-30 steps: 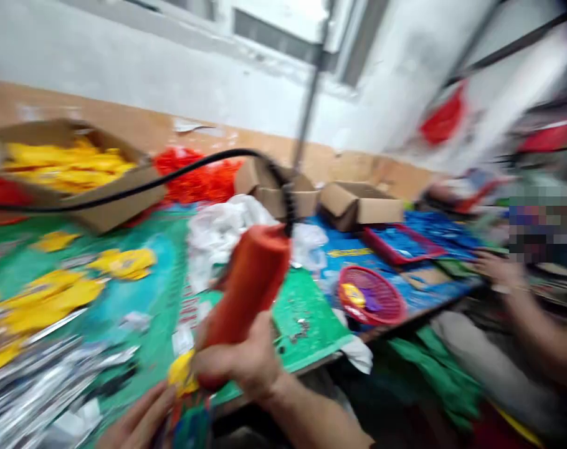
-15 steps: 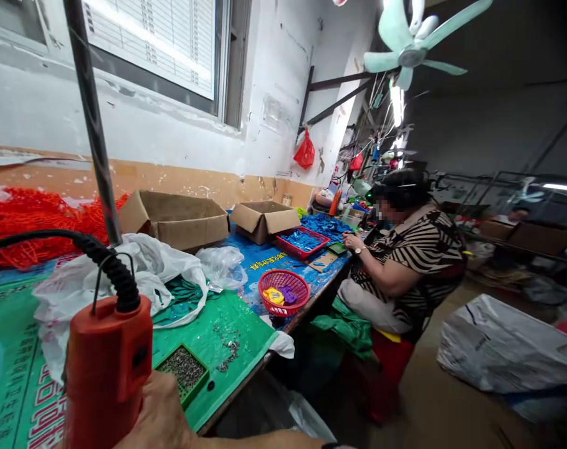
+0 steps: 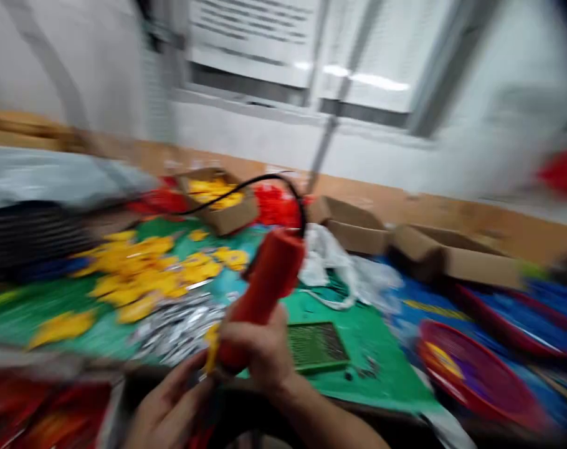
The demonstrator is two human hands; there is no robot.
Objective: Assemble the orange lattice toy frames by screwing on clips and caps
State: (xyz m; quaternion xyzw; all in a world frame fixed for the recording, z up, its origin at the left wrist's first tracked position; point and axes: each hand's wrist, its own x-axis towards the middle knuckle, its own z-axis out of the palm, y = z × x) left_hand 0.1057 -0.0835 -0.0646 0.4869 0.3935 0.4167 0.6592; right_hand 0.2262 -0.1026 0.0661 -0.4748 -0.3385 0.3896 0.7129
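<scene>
My right hand [image 3: 265, 352] wraps around an orange-red electric screwdriver [image 3: 276, 265], which tilts with its lower end toward me; a black cable leaves its top. Close to that lower end, my left hand [image 3: 174, 408] pinches a small yellow piece [image 3: 212, 346]. Blur hides whether the tip touches it. Behind my hands lies a heap of silver metal strips [image 3: 176, 327], with a pile of flat yellow pieces [image 3: 141, 271] beyond. To the right of my right hand is a green tray [image 3: 316, 346] of small metal parts.
Cardboard boxes [image 3: 351, 227] line the wall, one of them [image 3: 232, 215] holding yellow pieces. A white plastic bag [image 3: 328, 265] lies mid-table. At right is a red basket [image 3: 489, 380] with yellow and purple items. A red container [image 3: 45, 405] stands below the table edge at left.
My view has swung left, so the co-worker is out of sight. My left hand has come into view with the yellow piece, and the screwdriver now leans over beside it.
</scene>
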